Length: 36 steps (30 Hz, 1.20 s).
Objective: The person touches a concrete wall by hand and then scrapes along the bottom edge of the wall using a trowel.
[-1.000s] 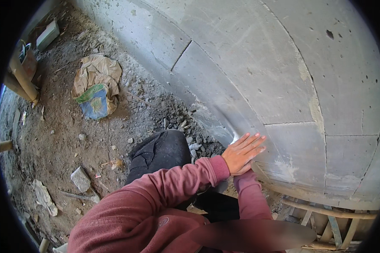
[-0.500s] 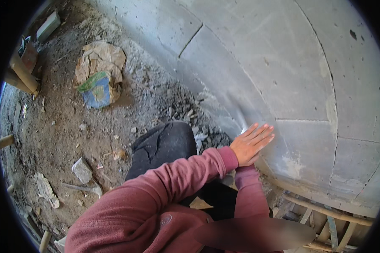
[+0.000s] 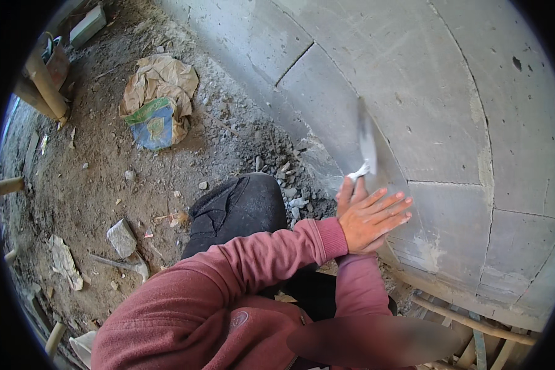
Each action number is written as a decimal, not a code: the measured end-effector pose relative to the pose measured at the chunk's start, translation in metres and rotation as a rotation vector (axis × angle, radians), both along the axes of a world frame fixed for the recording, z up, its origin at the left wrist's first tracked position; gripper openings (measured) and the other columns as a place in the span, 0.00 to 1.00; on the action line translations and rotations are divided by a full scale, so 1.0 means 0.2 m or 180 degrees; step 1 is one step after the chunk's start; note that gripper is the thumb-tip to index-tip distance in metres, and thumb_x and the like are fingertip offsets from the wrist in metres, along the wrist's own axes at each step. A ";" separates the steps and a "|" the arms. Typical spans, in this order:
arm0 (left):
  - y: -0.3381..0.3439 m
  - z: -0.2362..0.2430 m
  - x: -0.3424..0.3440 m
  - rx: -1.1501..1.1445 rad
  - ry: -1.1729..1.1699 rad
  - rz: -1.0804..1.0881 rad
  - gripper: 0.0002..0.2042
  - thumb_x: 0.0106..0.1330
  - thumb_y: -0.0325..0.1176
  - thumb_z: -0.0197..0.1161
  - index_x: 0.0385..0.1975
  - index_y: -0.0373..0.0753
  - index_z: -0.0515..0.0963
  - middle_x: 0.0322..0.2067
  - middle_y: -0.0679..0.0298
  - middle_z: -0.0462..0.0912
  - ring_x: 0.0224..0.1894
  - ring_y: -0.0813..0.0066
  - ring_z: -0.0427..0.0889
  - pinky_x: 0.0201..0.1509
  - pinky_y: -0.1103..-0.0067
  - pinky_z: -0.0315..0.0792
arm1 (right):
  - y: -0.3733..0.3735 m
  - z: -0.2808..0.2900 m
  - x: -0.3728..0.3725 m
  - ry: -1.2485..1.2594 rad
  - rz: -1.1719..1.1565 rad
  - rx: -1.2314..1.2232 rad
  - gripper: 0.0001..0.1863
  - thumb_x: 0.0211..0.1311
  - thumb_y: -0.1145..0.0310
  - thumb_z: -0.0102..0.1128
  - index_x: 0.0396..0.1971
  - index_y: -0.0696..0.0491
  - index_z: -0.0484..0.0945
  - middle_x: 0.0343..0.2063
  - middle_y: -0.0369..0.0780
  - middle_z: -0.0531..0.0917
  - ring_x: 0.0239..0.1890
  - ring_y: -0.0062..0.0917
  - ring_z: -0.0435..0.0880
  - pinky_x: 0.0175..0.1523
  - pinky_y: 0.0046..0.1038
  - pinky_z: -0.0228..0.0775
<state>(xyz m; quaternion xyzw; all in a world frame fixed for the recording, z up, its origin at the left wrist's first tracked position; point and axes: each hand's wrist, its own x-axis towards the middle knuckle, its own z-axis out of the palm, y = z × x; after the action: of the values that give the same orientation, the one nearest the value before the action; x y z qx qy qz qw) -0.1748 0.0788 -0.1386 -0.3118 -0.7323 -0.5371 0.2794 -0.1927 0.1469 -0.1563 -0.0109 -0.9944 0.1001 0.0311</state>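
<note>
Head view: laying left hand [image 3: 376, 221], fingers slightly spread, over right hand [image 3: 348, 196], apparently wrapped round the trowel [image 3: 367, 143] at the wall [image 3: 441, 145]. Might gouge or snag a joint [image 3: 444, 183] if tilted too steeply.

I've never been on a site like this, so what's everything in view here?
block wall: one, grey, upper right
flat tool: one, pale, blurred, at the wall
crumpled sack: one, tan, blue and green, upper left
rubble: many pieces, grey, along the wall's foot
loose blocks: two, grey, far upper left and lower left
pick-like tool: one, greyish, lower left
paper-like scrap: one, pale, lower left
container: one, reddish, upper left
wooden poles: several, tan, left edge and lower right
ground: one, brown, left
sleeves: two, dusty red, bottom
trouser leg: one, dark, centre
left hand: one, bare, over the right
right hand: one, bare, mostly hidden, gripping the flat tool
</note>
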 end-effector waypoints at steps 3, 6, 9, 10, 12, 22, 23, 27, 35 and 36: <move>-0.02 0.01 0.00 -0.0025 0.0155 -0.0037 0.33 0.48 0.30 0.58 0.59 0.41 0.61 0.65 0.57 0.55 0.68 0.63 0.50 0.70 0.64 0.41 | -0.05 -0.08 -0.04 -0.0909 0.0261 0.0811 0.20 0.64 0.50 0.44 0.41 0.53 0.71 0.27 0.46 0.80 0.29 0.43 0.79 0.38 0.39 0.69; -0.04 0.02 0.00 -0.0069 0.0100 0.0045 0.32 0.48 0.29 0.58 0.59 0.41 0.62 0.65 0.58 0.55 0.68 0.63 0.50 0.70 0.64 0.41 | -0.07 -0.13 -0.05 -0.0389 0.0343 0.0658 0.21 0.63 0.48 0.44 0.39 0.51 0.72 0.27 0.53 0.79 0.32 0.52 0.77 0.37 0.45 0.67; -0.05 0.02 -0.01 0.0031 0.0100 0.0070 0.32 0.47 0.29 0.58 0.59 0.41 0.62 0.65 0.58 0.56 0.68 0.63 0.50 0.70 0.64 0.40 | -0.07 -0.14 -0.09 -0.0095 0.0136 -0.0158 0.21 0.62 0.48 0.45 0.39 0.51 0.72 0.27 0.55 0.78 0.33 0.54 0.76 0.37 0.48 0.66; -0.05 0.02 -0.02 -0.0032 0.0182 0.0103 0.33 0.47 0.30 0.58 0.59 0.40 0.63 0.64 0.58 0.57 0.68 0.62 0.51 0.70 0.64 0.38 | -0.07 -0.15 -0.10 0.0326 0.0165 -0.0439 0.21 0.62 0.48 0.45 0.39 0.51 0.72 0.27 0.55 0.78 0.34 0.54 0.75 0.37 0.48 0.65; -0.05 0.01 -0.02 0.0080 0.0272 0.0134 0.32 0.47 0.30 0.58 0.59 0.40 0.62 0.64 0.58 0.57 0.68 0.62 0.51 0.70 0.64 0.39 | -0.09 -0.17 -0.11 -0.0083 0.0179 -0.0251 0.21 0.61 0.48 0.46 0.39 0.51 0.73 0.26 0.54 0.79 0.33 0.54 0.76 0.37 0.48 0.66; -0.09 -0.04 -0.06 -0.0069 -0.0127 0.0098 0.33 0.46 0.27 0.58 0.58 0.38 0.61 0.64 0.57 0.56 0.68 0.61 0.50 0.70 0.62 0.41 | -0.19 -0.38 -0.11 0.0108 0.0264 -0.0617 0.21 0.60 0.49 0.49 0.35 0.54 0.73 0.25 0.54 0.79 0.32 0.52 0.77 0.36 0.47 0.67; -0.08 -0.04 -0.07 0.0015 -0.0113 0.0144 0.33 0.46 0.27 0.58 0.58 0.38 0.61 0.64 0.57 0.56 0.68 0.61 0.50 0.70 0.62 0.41 | -0.20 -0.37 -0.13 0.0084 0.0366 -0.0471 0.20 0.59 0.48 0.49 0.36 0.52 0.73 0.25 0.52 0.80 0.30 0.52 0.78 0.34 0.46 0.68; -0.07 -0.03 -0.07 0.0130 -0.0019 0.0245 0.33 0.45 0.27 0.58 0.58 0.38 0.62 0.63 0.56 0.57 0.68 0.61 0.51 0.70 0.62 0.41 | -0.23 -0.31 -0.14 -0.0430 0.0218 -0.0455 0.19 0.59 0.50 0.51 0.31 0.52 0.74 0.22 0.50 0.80 0.28 0.50 0.78 0.32 0.46 0.67; -0.10 -0.01 -0.08 0.0392 0.0128 0.0225 0.33 0.44 0.25 0.58 0.58 0.38 0.62 0.63 0.56 0.58 0.68 0.61 0.51 0.70 0.63 0.39 | -0.23 -0.32 -0.21 -0.0539 0.0391 -0.0560 0.19 0.61 0.53 0.49 0.32 0.57 0.73 0.23 0.52 0.79 0.29 0.52 0.76 0.31 0.42 0.66; -0.11 -0.01 -0.08 0.0327 0.0079 0.0238 0.32 0.44 0.25 0.58 0.57 0.38 0.63 0.63 0.56 0.59 0.68 0.61 0.52 0.70 0.63 0.39 | -0.24 -0.34 -0.22 -0.0937 0.0163 -0.0937 0.18 0.61 0.55 0.50 0.32 0.57 0.73 0.24 0.52 0.79 0.29 0.52 0.76 0.31 0.42 0.66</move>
<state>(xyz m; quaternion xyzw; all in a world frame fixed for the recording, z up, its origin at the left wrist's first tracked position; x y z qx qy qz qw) -0.1913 0.0570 -0.1400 -0.2761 -0.7114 -0.5593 0.3240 -0.2362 0.0995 -0.2235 -0.0045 -0.9628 0.2424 -0.1190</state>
